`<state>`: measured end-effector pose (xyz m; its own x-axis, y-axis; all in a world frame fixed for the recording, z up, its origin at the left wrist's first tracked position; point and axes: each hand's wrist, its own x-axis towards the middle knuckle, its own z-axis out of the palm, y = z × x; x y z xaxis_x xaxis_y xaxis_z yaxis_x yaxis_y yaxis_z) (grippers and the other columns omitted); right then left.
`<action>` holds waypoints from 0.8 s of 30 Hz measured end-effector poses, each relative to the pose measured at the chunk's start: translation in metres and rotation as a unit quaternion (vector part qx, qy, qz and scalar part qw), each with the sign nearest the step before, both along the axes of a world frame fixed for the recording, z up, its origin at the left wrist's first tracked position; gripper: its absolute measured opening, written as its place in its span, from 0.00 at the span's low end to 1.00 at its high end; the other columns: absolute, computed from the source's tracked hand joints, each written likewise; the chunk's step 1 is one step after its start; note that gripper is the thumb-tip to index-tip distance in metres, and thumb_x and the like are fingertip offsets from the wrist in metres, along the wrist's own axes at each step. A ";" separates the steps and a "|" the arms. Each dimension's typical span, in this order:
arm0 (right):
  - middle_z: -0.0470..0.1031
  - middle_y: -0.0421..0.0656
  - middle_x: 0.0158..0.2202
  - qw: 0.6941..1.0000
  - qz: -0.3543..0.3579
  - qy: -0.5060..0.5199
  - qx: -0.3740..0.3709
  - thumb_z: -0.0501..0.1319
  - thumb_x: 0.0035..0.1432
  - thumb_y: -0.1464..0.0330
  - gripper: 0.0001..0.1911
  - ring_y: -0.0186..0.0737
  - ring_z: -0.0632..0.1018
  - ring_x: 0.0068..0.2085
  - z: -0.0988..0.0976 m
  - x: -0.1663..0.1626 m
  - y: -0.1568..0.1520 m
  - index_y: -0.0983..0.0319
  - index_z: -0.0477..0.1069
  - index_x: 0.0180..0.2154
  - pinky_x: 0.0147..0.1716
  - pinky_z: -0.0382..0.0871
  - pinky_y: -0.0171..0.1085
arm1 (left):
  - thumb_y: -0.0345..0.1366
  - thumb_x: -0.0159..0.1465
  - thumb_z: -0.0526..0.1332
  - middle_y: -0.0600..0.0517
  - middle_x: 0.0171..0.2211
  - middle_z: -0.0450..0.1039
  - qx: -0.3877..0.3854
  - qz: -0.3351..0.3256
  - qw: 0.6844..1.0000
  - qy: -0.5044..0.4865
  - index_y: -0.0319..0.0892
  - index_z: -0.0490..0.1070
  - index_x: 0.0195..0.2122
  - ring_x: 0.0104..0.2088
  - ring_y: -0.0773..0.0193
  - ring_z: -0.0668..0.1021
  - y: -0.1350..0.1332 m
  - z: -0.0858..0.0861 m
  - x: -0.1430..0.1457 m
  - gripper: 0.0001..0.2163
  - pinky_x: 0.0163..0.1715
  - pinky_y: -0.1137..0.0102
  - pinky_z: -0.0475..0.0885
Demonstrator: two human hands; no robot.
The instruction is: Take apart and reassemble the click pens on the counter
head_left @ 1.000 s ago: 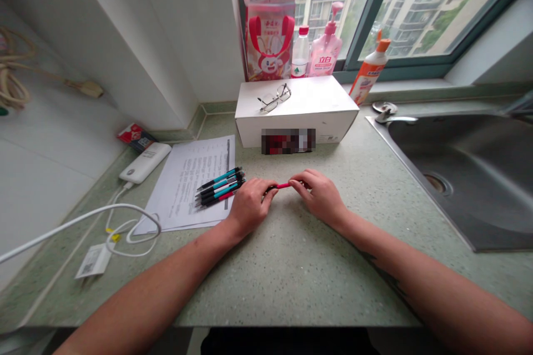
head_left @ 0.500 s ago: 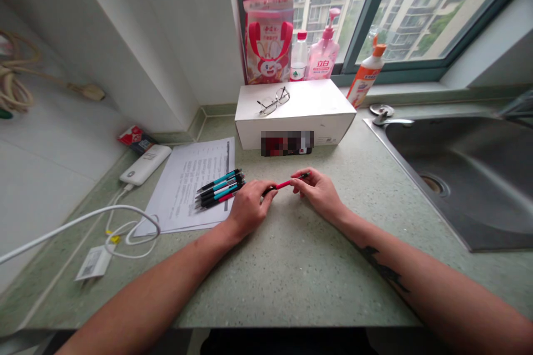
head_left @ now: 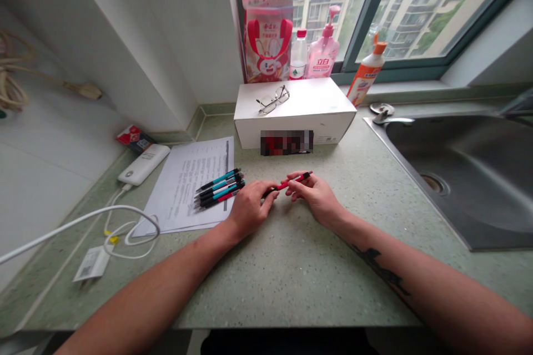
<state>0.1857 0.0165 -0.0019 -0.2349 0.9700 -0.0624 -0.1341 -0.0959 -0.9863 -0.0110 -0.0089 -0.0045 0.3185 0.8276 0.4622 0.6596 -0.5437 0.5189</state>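
Observation:
A slim red and black pen [head_left: 296, 179] lies tilted between my two hands, its right end raised. My left hand [head_left: 250, 206] rests low over the counter, thumb and fingers pinching the pen's left end, which is partly hidden. At the other end, my right hand [head_left: 317, 197] has its curled fingers and thumb around the pen, with the black end showing above them. Beside my left hand is a bunch of several pens [head_left: 219, 187], blue, black and red, on printed paper sheets [head_left: 181, 177].
A white box [head_left: 295, 105] with eyeglasses [head_left: 273, 101] on top stands behind my hands. To the right is a steel sink [head_left: 466, 177]. A white power bank [head_left: 144, 165] and cable [head_left: 137, 212] lie left. Bottles [head_left: 323, 55] and a bag [head_left: 268, 39] stand by the window.
My right fingers have shifted slightly left and lower along the pen, so more of its black right end shows. My left hand stays in place, and the view has tilted slightly.

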 end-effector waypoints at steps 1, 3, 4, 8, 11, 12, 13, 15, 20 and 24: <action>0.82 0.45 0.34 1.000 0.005 0.000 -0.006 0.71 0.51 0.54 0.19 0.39 0.80 0.33 0.000 0.000 -0.001 0.61 0.74 0.38 0.30 0.75 0.38 | 0.35 0.70 0.60 0.47 0.39 0.81 -0.001 -0.005 1.000 -0.001 0.42 0.74 0.45 0.39 0.57 0.81 0.000 0.000 0.000 0.06 0.41 0.62 0.75; 0.82 0.45 0.34 1.000 0.009 0.001 -0.011 0.71 0.51 0.54 0.18 0.39 0.80 0.33 0.001 -0.001 -0.002 0.61 0.74 0.35 0.30 0.75 0.38 | 0.34 0.69 0.60 0.47 0.39 0.81 -0.007 -0.011 1.000 0.001 0.42 0.74 0.45 0.39 0.57 0.81 -0.001 0.001 0.000 0.06 0.41 0.62 0.75; 0.82 0.46 0.35 1.000 0.007 0.005 -0.014 0.71 0.51 0.54 0.18 0.39 0.80 0.33 0.002 -0.001 -0.002 0.61 0.74 0.36 0.31 0.75 0.38 | 0.34 0.69 0.60 0.47 0.39 0.81 -0.009 -0.012 1.000 0.003 0.42 0.74 0.45 0.39 0.57 0.81 -0.002 0.001 0.000 0.06 0.41 0.62 0.75; 0.82 0.47 0.39 1.000 -0.006 0.018 -0.017 0.71 0.51 0.55 0.20 0.39 0.81 0.35 0.003 -0.001 -0.003 0.61 0.75 0.41 0.32 0.75 0.38 | 0.34 0.69 0.60 0.47 0.39 0.81 0.002 -0.006 1.000 -0.004 0.42 0.74 0.44 0.39 0.57 0.80 -0.002 0.001 0.001 0.06 0.42 0.62 0.75; 0.80 0.43 0.30 0.999 -0.029 -0.020 -0.005 0.70 0.52 0.53 0.20 0.37 0.79 0.30 0.002 0.002 -0.001 0.61 0.76 0.41 0.29 0.74 0.38 | 0.34 0.70 0.60 0.48 0.39 0.80 0.021 0.011 1.000 -0.015 0.42 0.74 0.43 0.40 0.58 0.80 0.000 0.000 0.000 0.05 0.42 0.62 0.74; 0.78 0.41 0.27 0.999 -0.037 -0.038 -0.002 0.70 0.52 0.53 0.20 0.37 0.78 0.28 0.002 0.003 0.000 0.61 0.76 0.40 0.28 0.73 0.38 | 0.34 0.70 0.60 0.48 0.39 0.80 0.025 0.016 0.999 -0.016 0.42 0.74 0.43 0.40 0.58 0.79 0.000 0.000 0.000 0.05 0.43 0.62 0.74; 0.77 0.40 0.26 0.998 -0.041 -0.057 0.002 0.69 0.52 0.53 0.20 0.36 0.77 0.27 0.001 0.005 0.000 0.61 0.76 0.39 0.27 0.72 0.37 | 0.34 0.69 0.60 0.48 0.39 0.80 0.026 0.021 0.999 -0.015 0.42 0.74 0.43 0.40 0.57 0.79 0.001 0.000 0.000 0.04 0.43 0.62 0.74; 0.76 0.40 0.25 0.994 -0.039 -0.099 0.019 0.69 0.53 0.54 0.19 0.37 0.77 0.27 -0.001 0.007 0.002 0.61 0.76 0.39 0.26 0.71 0.37 | 0.33 0.69 0.60 0.49 0.38 0.79 0.027 0.028 0.999 -0.014 0.42 0.74 0.43 0.40 0.57 0.79 0.002 0.000 -0.001 0.04 0.43 0.61 0.73; 0.80 0.44 0.36 0.949 -0.021 -0.241 0.204 0.65 0.61 0.60 0.10 0.41 0.79 0.35 -0.006 0.011 0.003 0.59 0.77 0.39 0.35 0.73 0.43 | 0.33 0.70 0.59 0.48 0.39 0.79 0.024 0.029 0.999 -0.013 0.43 0.74 0.43 0.41 0.57 0.78 0.003 0.001 -0.002 0.05 0.45 0.60 0.73; 0.80 0.46 0.41 0.860 0.014 -0.380 0.340 0.61 0.67 0.65 0.08 0.46 0.77 0.42 -0.006 0.015 0.003 0.58 0.77 0.44 0.43 0.71 0.46 | 0.34 0.70 0.59 0.49 0.38 0.79 0.022 0.024 0.999 -0.004 0.43 0.74 0.43 0.40 0.57 0.78 0.002 0.002 -0.001 0.05 0.44 0.61 0.72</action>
